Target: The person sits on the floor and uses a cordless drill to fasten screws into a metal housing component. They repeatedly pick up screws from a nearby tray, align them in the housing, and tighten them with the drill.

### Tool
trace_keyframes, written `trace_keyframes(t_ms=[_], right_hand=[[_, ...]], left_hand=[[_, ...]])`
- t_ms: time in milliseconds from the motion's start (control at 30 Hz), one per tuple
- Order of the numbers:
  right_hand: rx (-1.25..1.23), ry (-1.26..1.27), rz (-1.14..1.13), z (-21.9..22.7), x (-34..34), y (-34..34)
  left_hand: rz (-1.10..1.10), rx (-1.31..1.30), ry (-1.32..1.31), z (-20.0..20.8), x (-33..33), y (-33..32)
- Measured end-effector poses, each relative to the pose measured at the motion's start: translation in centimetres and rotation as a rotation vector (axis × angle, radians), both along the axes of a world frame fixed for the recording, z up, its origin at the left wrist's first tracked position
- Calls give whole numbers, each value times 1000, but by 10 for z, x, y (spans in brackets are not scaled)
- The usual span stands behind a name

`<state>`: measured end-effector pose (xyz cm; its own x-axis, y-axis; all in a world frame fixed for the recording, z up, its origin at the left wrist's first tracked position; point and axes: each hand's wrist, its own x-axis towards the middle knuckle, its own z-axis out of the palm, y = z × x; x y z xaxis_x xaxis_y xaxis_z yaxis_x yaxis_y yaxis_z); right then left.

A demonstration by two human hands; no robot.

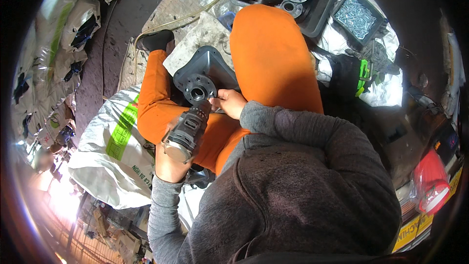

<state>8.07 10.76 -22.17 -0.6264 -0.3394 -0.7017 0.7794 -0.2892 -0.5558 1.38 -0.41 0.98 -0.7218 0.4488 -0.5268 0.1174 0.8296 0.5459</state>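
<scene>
My left hand [171,165] is closed round the handle of a grey cordless drill [186,132], most of the grip hidden under its body. The drill's chuck points away from me, at the near edge of a dark round metal flange [199,88] with a hole in its centre. Beside the chuck tip my right hand [231,103] has its fingers pinched together at the flange's rim; what lies between them is too small to tell. Under the flange is a black moulded housing [207,62] with a wide holed edge, lying between my legs.
A dark bin [320,22] at the far side holds several metal flanges. Right of it a smaller tray [375,28] is full of screws. Grey gloves [376,58] lie below it. White sacks [105,154] stand at left, and a red object in clear plastic [430,181] sits at right.
</scene>
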Motion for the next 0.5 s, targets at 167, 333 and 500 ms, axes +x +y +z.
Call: trace_keyframes(t_ms=[167,333,500], right_hand=[[57,72,55,14,-1,12],[121,111,71,22,-7,16],[148,68,115,17,-7,16]], left_hand=[[4,-84,-101,-4,-7,-1],[-17,-70,-118,-11,-9,-3],[26,-43,-78,-12,2,-4]])
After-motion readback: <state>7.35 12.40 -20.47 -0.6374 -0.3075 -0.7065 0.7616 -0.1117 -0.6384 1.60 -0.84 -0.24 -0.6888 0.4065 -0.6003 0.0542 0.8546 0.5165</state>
